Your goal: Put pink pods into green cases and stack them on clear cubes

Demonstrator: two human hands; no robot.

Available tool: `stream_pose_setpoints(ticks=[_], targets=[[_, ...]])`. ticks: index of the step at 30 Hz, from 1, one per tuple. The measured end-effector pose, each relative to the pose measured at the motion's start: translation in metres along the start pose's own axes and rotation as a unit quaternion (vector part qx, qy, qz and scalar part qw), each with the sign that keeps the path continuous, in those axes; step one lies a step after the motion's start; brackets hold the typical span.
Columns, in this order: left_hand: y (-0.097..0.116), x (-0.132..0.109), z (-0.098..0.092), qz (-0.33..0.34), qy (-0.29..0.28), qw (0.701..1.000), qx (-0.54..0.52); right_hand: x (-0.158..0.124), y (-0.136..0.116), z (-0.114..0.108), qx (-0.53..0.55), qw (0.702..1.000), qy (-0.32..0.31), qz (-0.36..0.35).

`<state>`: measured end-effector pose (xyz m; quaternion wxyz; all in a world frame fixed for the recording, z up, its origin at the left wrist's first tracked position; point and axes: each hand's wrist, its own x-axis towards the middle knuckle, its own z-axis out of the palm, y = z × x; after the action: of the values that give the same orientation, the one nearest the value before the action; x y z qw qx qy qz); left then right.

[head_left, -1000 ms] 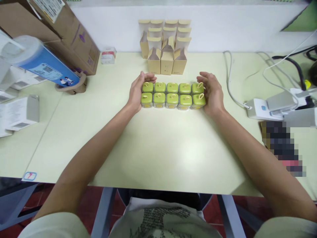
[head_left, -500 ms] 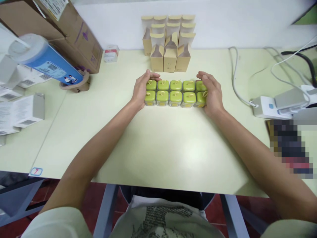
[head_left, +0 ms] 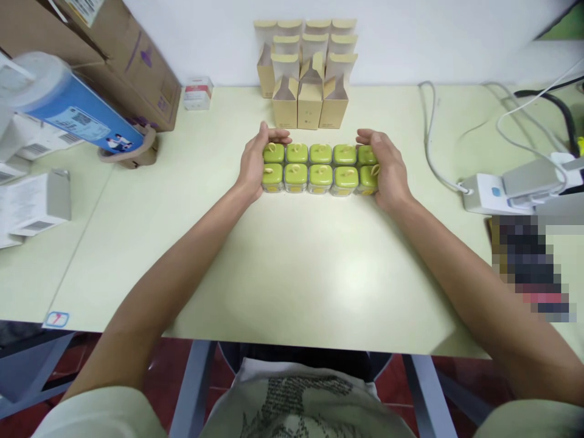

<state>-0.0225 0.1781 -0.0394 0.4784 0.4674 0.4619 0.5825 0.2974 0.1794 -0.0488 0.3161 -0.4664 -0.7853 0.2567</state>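
Note:
Several small clear jars with green lids (head_left: 320, 175) stand in two rows on the pale table (head_left: 292, 267). My left hand (head_left: 253, 163) is wrapped round the left end of the rows, its fingers behind the back jar. At the right end, my right hand (head_left: 390, 169) presses against the last jars, its thumb and fingers curving round them. The jars sit close together between both palms. Behind them stand several open tan cardboard boxes (head_left: 310, 108) with their flaps up.
A large brown carton (head_left: 150, 67), a blue cup (head_left: 86, 115) in a holder and white boxes (head_left: 36, 201) are on the left. A small box (head_left: 198, 94) stands by the wall. On the right are cables and a power strip (head_left: 493, 193).
The view has shifted slightly, so everything sits a little further left and up. Both hands keep their places at the ends of the jar rows.

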Motion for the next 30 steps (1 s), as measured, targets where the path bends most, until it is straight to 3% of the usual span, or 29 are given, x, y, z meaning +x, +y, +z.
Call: stream_pose_setpoints(ticks=[3, 9, 11, 15, 17, 22, 27, 30], targets=[[0.001, -0.001, 0.000, -0.013, 0.012, 1.000, -0.016, 0.000, -0.006, 0.001, 0.078, 0.992, 0.036, 0.087], [0.005, -0.001, -0.002, -0.023, 0.010, 0.998, -0.066, 0.002, -0.010, -0.004, 0.185, 0.971, 0.037, 0.147], [0.006, 0.004, -0.010, -0.005, 0.010, 0.998, -0.055, 0.005, -0.003, -0.013, 0.173, 0.974, 0.035, 0.144], [0.008, 0.017, -0.032, 0.062, 0.038, 0.997, 0.032, 0.013, 0.023, -0.035, 0.086, 0.985, 0.106, 0.102], [0.009, 0.020, -0.036, 0.076, 0.048, 0.994, 0.054, 0.015, 0.033, -0.040, 0.073, 0.985, 0.111, 0.107], [0.013, 0.010, -0.020, 0.049, 0.003, 0.998, 0.025, 0.011, 0.018, -0.019, 0.181, 0.968, 0.097, 0.147], [0.017, -0.002, 0.002, 0.002, 0.041, 0.999, -0.029, 0.007, -0.018, 0.002, 0.382, 0.890, 0.177, 0.174], [0.018, -0.003, 0.008, -0.022, 0.067, 0.996, -0.058, 0.008, -0.022, 0.006, 0.397, 0.885, 0.190, 0.153]])
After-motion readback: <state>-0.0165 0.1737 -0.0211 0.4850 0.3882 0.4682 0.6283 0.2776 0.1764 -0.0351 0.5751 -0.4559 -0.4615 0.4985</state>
